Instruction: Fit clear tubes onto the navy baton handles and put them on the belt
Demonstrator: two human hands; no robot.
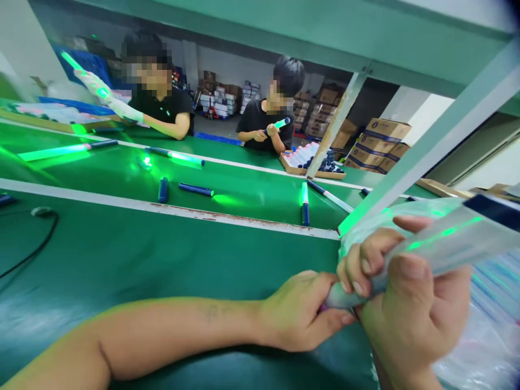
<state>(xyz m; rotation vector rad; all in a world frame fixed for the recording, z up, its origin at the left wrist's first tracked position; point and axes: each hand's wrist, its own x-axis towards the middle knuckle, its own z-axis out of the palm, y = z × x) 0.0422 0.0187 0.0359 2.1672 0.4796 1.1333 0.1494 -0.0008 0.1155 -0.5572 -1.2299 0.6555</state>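
Observation:
My left hand (298, 311) pinches the lower end of a clear light stick (439, 246) that glows green and has a dark blue handle end at the upper right. My right hand (410, 303) is wrapped around the same stick a little higher, thumb on top. Both hands sit at the right of the green bench (142, 254), over a heap of clear plastic bags (487, 336). The stick points up and to the right.
Beyond a white rail runs a green conveyor belt (244, 189) with several lit and unlit sticks (304, 203) on it. Two people in black sit across it, each holding a glowing stick. A tray of sticks (311, 160), a slanted green post (422, 157) and cartons (382, 141) stand behind. A black cable (36, 238) lies at left.

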